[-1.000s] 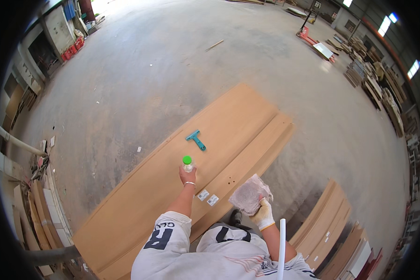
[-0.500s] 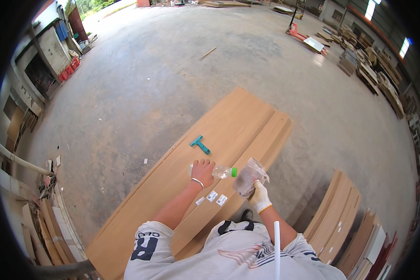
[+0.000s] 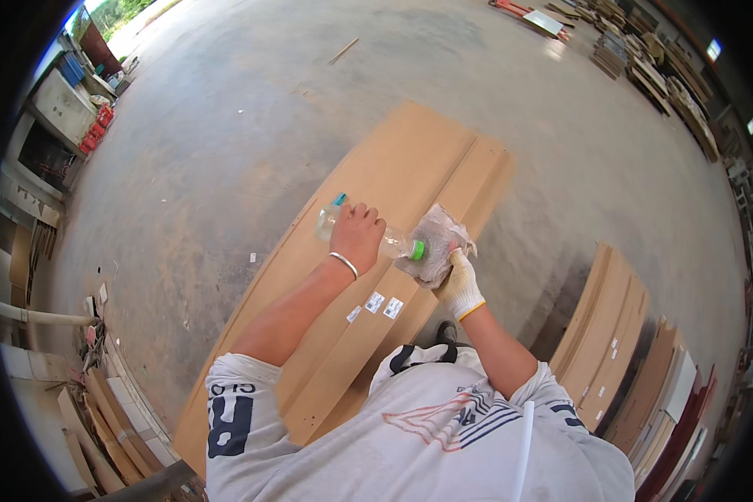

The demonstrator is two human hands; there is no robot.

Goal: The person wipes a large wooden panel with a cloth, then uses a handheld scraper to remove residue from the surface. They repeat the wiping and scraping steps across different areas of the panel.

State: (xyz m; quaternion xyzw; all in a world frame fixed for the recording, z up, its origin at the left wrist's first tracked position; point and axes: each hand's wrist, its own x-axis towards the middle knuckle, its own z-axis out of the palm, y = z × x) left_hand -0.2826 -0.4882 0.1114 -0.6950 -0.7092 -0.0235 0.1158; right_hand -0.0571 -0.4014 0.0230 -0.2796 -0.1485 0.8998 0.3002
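My bare left hand (image 3: 358, 241), with a white bracelet on its wrist, is wrapped round a clear plastic bottle (image 3: 393, 243) with a green cap. The bottle lies nearly level, its cap end right against a crumpled greyish cloth (image 3: 431, 251). That cloth is held in my right hand (image 3: 460, 284), which wears a whitish work glove; some of its fingers are hidden under the cloth. Both hands are above long wood-coloured panels (image 3: 410, 142) bearing three white labels (image 3: 375, 302). Behind the bottle and left hand, only a bit of the teal scraper (image 3: 340, 199) shows.
More wood-coloured panels (image 3: 594, 335) lie to the right, with other boards (image 3: 644, 393) beside them. Boards (image 3: 109, 418) lean at the lower left near a pale pipe (image 3: 46, 316). A red pallet jack (image 3: 519, 10) and board stacks (image 3: 636, 67) stand far right on the concrete floor.
Both hands have moved farther out over the panels. The bottle's cap end has come up against the cloth, and the scraper is now mostly covered. My view has tilted down.
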